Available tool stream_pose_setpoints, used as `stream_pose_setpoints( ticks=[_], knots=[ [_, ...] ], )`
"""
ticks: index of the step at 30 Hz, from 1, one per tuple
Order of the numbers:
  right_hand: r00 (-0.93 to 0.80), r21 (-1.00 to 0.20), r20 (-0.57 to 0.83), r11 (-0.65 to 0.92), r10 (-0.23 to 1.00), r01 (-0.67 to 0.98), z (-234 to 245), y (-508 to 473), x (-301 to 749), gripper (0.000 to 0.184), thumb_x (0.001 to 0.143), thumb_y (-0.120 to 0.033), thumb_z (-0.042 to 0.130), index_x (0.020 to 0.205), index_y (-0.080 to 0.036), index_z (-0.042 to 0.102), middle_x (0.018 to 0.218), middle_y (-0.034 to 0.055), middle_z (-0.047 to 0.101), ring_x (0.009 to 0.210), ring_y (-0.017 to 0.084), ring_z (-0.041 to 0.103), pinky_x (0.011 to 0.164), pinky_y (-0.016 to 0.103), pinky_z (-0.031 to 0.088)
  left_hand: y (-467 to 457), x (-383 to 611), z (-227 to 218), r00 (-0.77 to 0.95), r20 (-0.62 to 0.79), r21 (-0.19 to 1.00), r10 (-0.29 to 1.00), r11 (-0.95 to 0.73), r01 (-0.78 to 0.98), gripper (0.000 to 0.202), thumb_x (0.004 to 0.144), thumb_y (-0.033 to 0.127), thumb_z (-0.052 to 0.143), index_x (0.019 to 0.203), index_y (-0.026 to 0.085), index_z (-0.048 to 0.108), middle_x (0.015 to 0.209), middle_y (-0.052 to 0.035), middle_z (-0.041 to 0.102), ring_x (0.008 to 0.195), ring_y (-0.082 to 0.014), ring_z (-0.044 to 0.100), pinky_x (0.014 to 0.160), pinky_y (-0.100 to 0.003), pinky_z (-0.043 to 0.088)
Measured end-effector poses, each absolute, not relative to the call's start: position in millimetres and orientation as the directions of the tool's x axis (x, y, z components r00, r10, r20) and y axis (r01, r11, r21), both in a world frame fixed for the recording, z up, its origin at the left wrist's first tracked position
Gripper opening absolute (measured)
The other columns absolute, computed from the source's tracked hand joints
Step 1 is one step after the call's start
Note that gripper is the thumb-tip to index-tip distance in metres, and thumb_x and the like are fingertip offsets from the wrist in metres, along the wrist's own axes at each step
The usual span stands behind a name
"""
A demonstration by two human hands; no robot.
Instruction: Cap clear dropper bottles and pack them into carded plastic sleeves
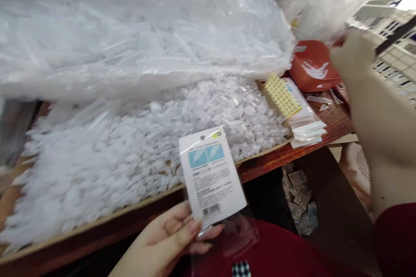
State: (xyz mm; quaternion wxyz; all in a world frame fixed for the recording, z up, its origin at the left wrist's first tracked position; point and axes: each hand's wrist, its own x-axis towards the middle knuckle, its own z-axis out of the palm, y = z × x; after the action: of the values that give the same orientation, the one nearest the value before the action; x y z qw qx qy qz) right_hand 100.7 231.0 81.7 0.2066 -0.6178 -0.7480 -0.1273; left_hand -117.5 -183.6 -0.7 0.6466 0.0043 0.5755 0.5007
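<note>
My left hand [172,238] is closed on a clear packet with a white printed card [211,175] in it, pinched at its lower edge above my lap. The card shows a blue picture, text and a barcode. My right hand [351,54] is raised at the far right, beside a red plastic tray [310,71]. It touches a clear plastic bag [325,4]; its fingers are blurred and mostly hidden. A heap of small white plastic pieces [130,156] covers a cardboard sheet on the wooden table [276,158] in front of me.
A large clear bag of thin plastic tubes [139,39] fills the back of the table. Yellow dotted sticker sheets [282,95] lie on stacked white cards [307,132] at the right. Printed cards lie in a dark box [300,201] under the table's edge.
</note>
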Motion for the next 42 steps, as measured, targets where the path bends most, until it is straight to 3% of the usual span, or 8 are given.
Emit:
stream_pose_setpoints(
  ticks=[4,7,9,11,17,21,34,42],
  knots=[
    [-0.435,-0.102,0.614,0.612,0.659,0.784,77.4,154.1,73.2,0.057,0.087,-0.048,0.038,0.102,-0.001,0.066,0.118,0.0101,0.064,0.104,0.023,0.060,0.081,0.034,0.043,-184.8,-116.9,-0.2,-0.047,-0.682,0.564,0.730,0.484,-0.669,0.031,0.067,0.024,0.083,0.096,0.017,0.078,0.089,-0.0116,0.080,0.073,-0.0220,0.075,0.057,-0.020,0.057],
    [-0.860,-0.008,0.496,0.991,0.122,0.136,65.2,64.0,55.0,0.024,0.090,-0.037,0.054,0.091,-0.017,0.068,0.087,0.0043,0.071,0.088,0.016,0.065,0.081,0.032,0.050,-185.5,-117.8,-5.3,0.032,-0.646,0.533,0.763,0.480,-0.697,0.031,0.072,0.022,0.079,0.103,0.019,0.076,0.095,-0.0120,0.079,0.079,-0.0220,0.075,0.062,-0.021,0.058],
    [-0.943,-0.181,0.306,0.965,-0.130,-0.192,54.9,7.7,46.6,0.023,0.091,-0.037,0.056,0.098,-0.017,0.065,0.094,0.0060,0.071,0.088,0.016,0.065,0.078,0.030,0.054,-186.1,-117.5,-10.6,0.091,-0.603,0.504,0.793,0.467,-0.726,0.031,0.076,0.021,0.076,0.108,0.019,0.074,0.099,-0.0117,0.078,0.077,-0.0202,0.074,0.064,-0.022,0.057],
    [-0.945,-0.299,0.217,0.905,-0.246,-0.304,43.8,-32.7,41.5,0.030,0.090,-0.040,0.058,0.104,-0.014,0.064,0.102,0.0074,0.070,0.095,0.019,0.064,0.085,0.032,0.054,-187.0,-116.2,-16.4,0.136,-0.543,0.475,0.829,0.437,-0.764,0.031,0.080,0.019,0.071,0.112,0.020,0.072,0.106,-0.0109,0.077,0.079,-0.0193,0.074,0.067,-0.022,0.057],
    [-0.926,-0.200,0.260,0.923,-0.274,-0.329,21.5,-62.7,37.9,0.014,0.091,-0.023,0.056,0.094,-0.014,0.066,0.104,0.0082,0.071,0.096,0.020,0.065,0.092,0.032,0.050,-189.6,-110.8,-28.7,0.179,-0.393,0.420,0.902,0.350,-0.837,0.030,0.089,0.014,0.058,0.117,0.020,0.069,0.118,-0.0099,0.072,0.107,-0.0239,0.067,0.086,-0.028,0.053],
    [-0.950,-0.287,0.217,0.915,-0.226,-0.283,23.7,-64.2,34.5,0.016,0.093,-0.023,0.054,0.087,-0.016,0.067,0.098,0.0057,0.072,0.089,0.017,0.066,0.086,0.030,0.054,-190.2,-108.7,-32.3,0.170,-0.375,0.411,0.911,0.328,-0.850,0.031,0.090,0.013,0.057,0.118,0.019,0.068,0.120,-0.0100,0.071,0.113,-0.0242,0.064,0.096,-0.032,0.048],
    [-0.997,-0.466,0.060,0.882,-0.044,-0.067,28.1,-66.5,23.6,0.015,0.093,-0.024,0.053,0.091,-0.014,0.066,0.092,0.0096,0.067,0.079,0.016,0.064,0.070,0.026,0.057,-193.7,-109.4,-30.5,0.086,-0.529,0.512,0.844,0.398,-0.761,0.025,0.079,0.024,0.072,0.102,0.016,0.076,0.099,-0.0075,0.079,0.088,-0.0235,0.074,0.081,-0.029,0.055],
    [-0.898,-0.154,0.287,0.909,-0.333,-0.386,26.5,-56.1,36.8,0.016,0.093,-0.018,0.053,0.095,-0.019,0.069,0.095,0.0030,0.073,0.094,0.016,0.067,0.085,0.028,0.057,-193.1,-114.4,-22.9,0.109,-0.450,0.430,0.887,0.322,-0.843,0.027,0.079,0.011,0.069,0.105,0.017,0.075,0.099,-0.0079,0.079,0.091,-0.0206,0.074,0.088,-0.028,0.053]
  ],
)
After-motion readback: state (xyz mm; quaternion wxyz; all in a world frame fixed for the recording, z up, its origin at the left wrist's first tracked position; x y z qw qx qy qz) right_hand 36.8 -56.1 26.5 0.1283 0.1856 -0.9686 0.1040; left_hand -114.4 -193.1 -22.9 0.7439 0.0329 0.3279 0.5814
